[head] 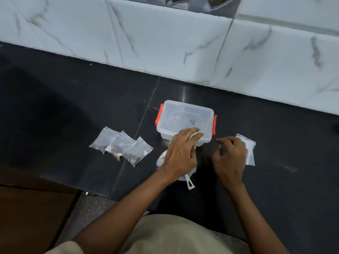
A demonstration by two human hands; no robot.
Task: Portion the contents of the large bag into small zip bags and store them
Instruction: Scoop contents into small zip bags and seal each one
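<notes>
A clear plastic box (183, 116) with orange side clips and its lid on stands on the black counter. My left hand (180, 153) reaches over its near edge, fingers stretched onto the lid. Under that hand lies a white object with a white scoop handle (189, 182) sticking out; most of it is hidden. My right hand (230, 156) hovers to the right with fingers curled, and I cannot make out anything held in it. Empty small zip bags (248, 149) lie just beyond it. Three filled small zip bags (121, 145) lie in a row to the left.
The black counter (73, 107) meets a white marble-tiled wall (165, 43) behind the box. The counter's front edge runs at lower left, above a brown cabinet front (27, 208). A metal vessel (201, 2) shows at the top edge.
</notes>
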